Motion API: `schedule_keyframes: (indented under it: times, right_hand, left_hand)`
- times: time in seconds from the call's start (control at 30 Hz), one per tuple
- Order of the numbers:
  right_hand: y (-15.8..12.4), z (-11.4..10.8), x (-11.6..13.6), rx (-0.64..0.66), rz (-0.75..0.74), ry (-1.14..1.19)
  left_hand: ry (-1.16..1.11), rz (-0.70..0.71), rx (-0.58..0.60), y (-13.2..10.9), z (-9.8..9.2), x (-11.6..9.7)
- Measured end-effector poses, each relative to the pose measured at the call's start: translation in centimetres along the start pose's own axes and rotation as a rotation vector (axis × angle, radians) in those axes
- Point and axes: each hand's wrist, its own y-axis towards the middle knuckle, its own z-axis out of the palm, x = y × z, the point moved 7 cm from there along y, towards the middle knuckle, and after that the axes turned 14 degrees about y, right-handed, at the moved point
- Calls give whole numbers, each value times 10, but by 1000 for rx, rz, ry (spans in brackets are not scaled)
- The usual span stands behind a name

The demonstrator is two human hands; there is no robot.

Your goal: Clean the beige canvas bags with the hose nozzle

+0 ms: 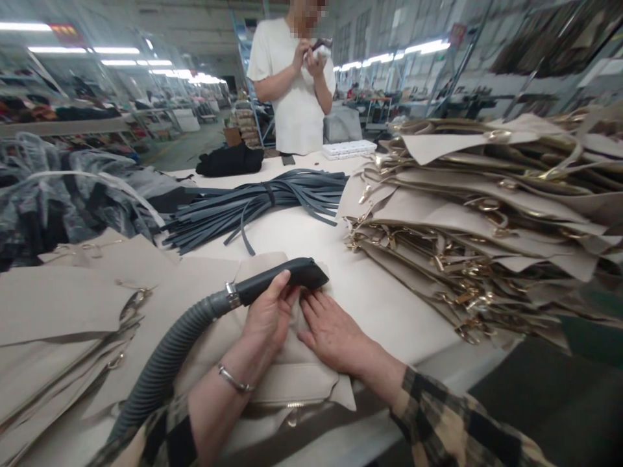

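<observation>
A black vacuum nozzle [272, 280] on a ribbed grey hose [178, 344] is in my left hand [267, 314], the thumb over its top and the fingers curled below. Under both hands lies a beige bag [296, 383] with gold hardware along its near edge. My right hand [331, 327] rests flat on the bag just below the nozzle tip, its fingers stretched out. The part of the bag beneath my palms is hidden.
Beige bags with gold clasps form a tall pile [438, 214] at the right and a lower stack [53, 318] at the left. Dark blue-grey straps [263, 201], tied in a bundle, lie ahead. Across the table [389, 311], a person [296, 84] in white holds a small object.
</observation>
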Motion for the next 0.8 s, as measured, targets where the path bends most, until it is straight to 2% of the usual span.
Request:
schedule_keyframes:
  times: [0.1,0.2,0.27,0.33,0.4,0.47,0.57,0.63,0.73,0.8]
  right_hand:
    - [-5,3,7,6,33,11]
    - [-4,0,9,20,38,35]
    - [-1,-2,8,36,35,57]
    - [3,-6,5,38,33,126]
    - [1,-17,-5,-45,76,298]
    - [-14,-34,-21,-249,198,552]
    - [-71,-54,-32,-628,448,930]
    - [-115,-50,-18,-771,611,1168]
    - [-155,-27,23,-765,805,1442]
    - [-156,-11,52,-717,823,1540]
  left_hand:
    - [-6,-26,-23,10,7,13]
    - [-3,-32,-34,14,13,18]
    - [3,-23,-33,11,12,12]
    - [10,-4,-21,4,5,-2]
    - [19,22,-9,-6,-8,-25]
    - [52,127,59,-19,-22,-57]
    - [102,257,150,-42,-49,-101]
    - [120,279,124,-56,-75,-118]
    - [140,256,14,-72,-117,-128]
    - [143,236,-42,-79,-141,-131]
